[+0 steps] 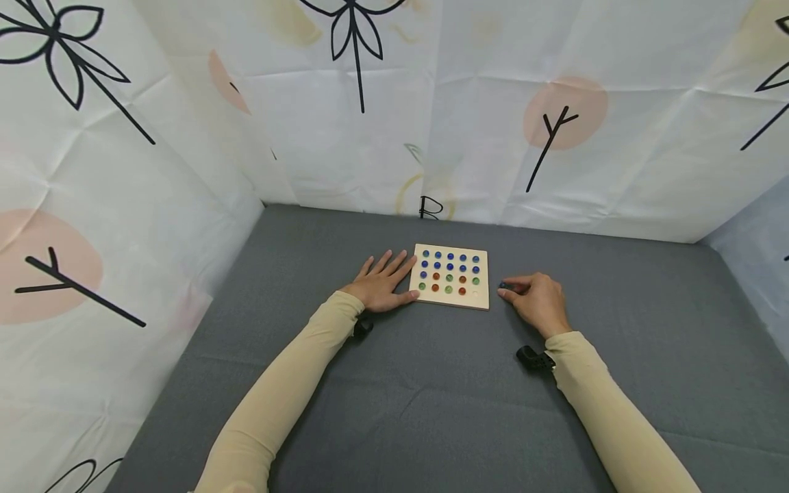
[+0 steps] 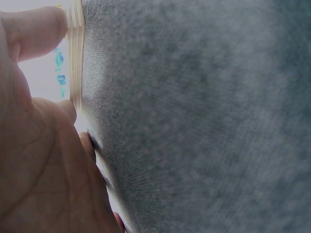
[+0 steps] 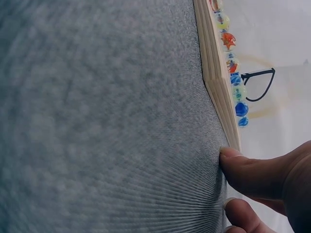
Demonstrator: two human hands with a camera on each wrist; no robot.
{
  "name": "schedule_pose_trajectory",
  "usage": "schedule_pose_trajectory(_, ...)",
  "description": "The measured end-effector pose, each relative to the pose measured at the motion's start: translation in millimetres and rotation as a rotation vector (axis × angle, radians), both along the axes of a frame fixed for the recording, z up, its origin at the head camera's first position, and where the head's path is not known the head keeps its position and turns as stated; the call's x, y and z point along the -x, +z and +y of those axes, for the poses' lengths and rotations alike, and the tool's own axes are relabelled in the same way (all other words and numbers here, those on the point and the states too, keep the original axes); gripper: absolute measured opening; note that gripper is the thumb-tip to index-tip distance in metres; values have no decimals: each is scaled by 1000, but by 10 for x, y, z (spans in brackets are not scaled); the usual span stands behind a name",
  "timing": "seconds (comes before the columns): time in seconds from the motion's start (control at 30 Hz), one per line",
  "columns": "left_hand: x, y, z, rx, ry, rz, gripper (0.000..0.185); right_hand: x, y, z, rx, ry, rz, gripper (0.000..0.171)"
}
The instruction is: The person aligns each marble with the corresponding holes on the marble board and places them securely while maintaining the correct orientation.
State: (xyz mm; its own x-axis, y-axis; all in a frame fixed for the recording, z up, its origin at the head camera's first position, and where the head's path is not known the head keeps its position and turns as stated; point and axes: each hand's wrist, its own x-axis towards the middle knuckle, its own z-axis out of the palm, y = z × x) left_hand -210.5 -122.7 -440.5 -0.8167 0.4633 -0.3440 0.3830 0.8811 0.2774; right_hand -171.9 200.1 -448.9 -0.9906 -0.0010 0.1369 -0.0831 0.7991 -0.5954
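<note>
A square wooden board lies on the grey cloth, its rows of small glass marbles coloured blue, red and green. At its near right corner shows a bare hollow. My left hand is spread flat at the board's left side, thumb and fingertips against the edge. In the left wrist view, the thumb lies against the board's side. Just right of the board, my right hand pinches a small dark marble low over the cloth. That marble is hidden in the right wrist view, where thumb and fingers show.
Grey cloth covers the table around the board. White fabric walls with printed leaves and twigs stand behind and at the sides. A black wrist camera sits under the right wrist, another under the left.
</note>
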Motion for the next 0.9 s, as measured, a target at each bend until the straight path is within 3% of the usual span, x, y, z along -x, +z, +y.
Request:
schedule_pose_trajectory(0.47,-10,-10,-5,4,-2,-5,81,-33,13,9,23,4,-11,24)
schedule_pose_trajectory(0.9,-6,-7,-5,0,-1,-4,81,-150,61,-107,32,80,48,23)
